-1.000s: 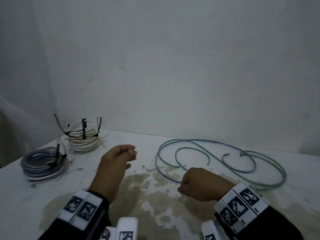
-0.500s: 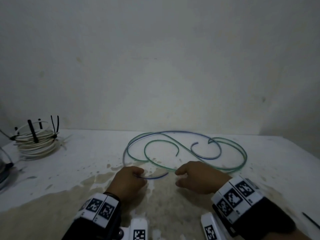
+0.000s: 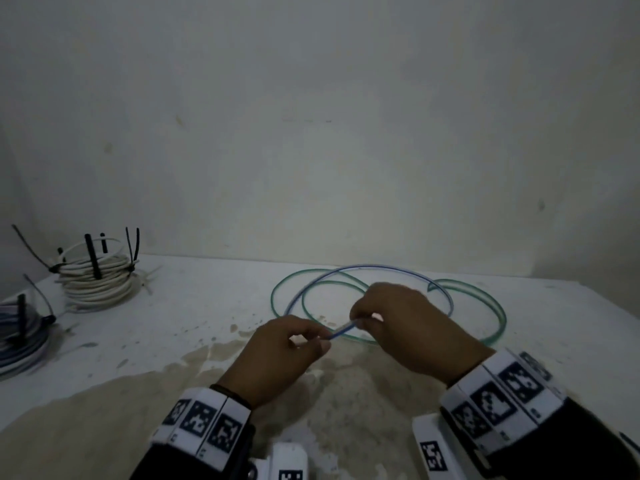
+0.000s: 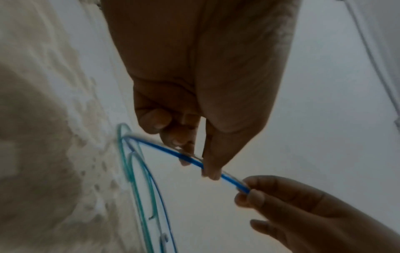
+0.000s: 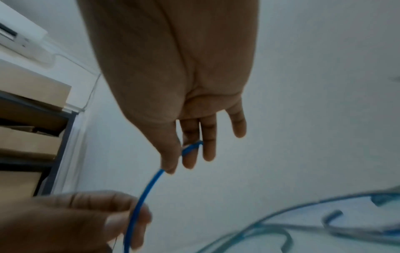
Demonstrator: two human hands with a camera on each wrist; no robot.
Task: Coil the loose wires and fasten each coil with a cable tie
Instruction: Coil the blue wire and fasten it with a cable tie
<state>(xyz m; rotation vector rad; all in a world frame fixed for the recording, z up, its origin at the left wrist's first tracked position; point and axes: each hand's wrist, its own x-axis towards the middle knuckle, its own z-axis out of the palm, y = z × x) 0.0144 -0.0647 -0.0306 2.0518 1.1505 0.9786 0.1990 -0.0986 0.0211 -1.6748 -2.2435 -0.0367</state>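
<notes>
**Inspector A:** Far left of the counter [image 3: 194, 306], at nine o'clock from the hands: a blue-grey coil [image 3: 20, 337], bound with a black cable tie [image 3: 21, 315], partly cut off by the frame edge.

**Inspector B:** Confirmed. Just beyond it, at ten o'clock, a white coil [image 3: 98, 284] stacked in several turns, with several black ties around it, their tails standing upright.

**Inspector A:** Centre. The left hand [image 3: 280, 355] has fingers curled, thumb and fingertips pinching the blue wire [image 3: 341, 331] near its free end.

**Inspector B:** The left wrist view agrees: the blue wire [image 4: 194, 161] passes between thumb and fingers of the left hand [image 4: 201, 85].

**Inspector A:** At two o'clock from it, near but not touching, the right hand [image 3: 412, 327] pinches the same blue wire at the tip. The short stretch between the two hands is lifted off the counter.

**Inspector B:** In the right wrist view, the right hand [image 5: 179, 85] holds the blue wire [image 5: 147, 186] between thumb and forefinger, the other fingers extended loosely.

**Inspector A:** Beyond the hands, at twelve to two o'clock, the rest of the blue wire lies in an open loop, overlapping the green wire [image 3: 485, 306], also loose on the counter in wide curves.

**Inspector B:** A brownish stain [image 3: 346, 393] marks the counter beneath the wrists.
</notes>
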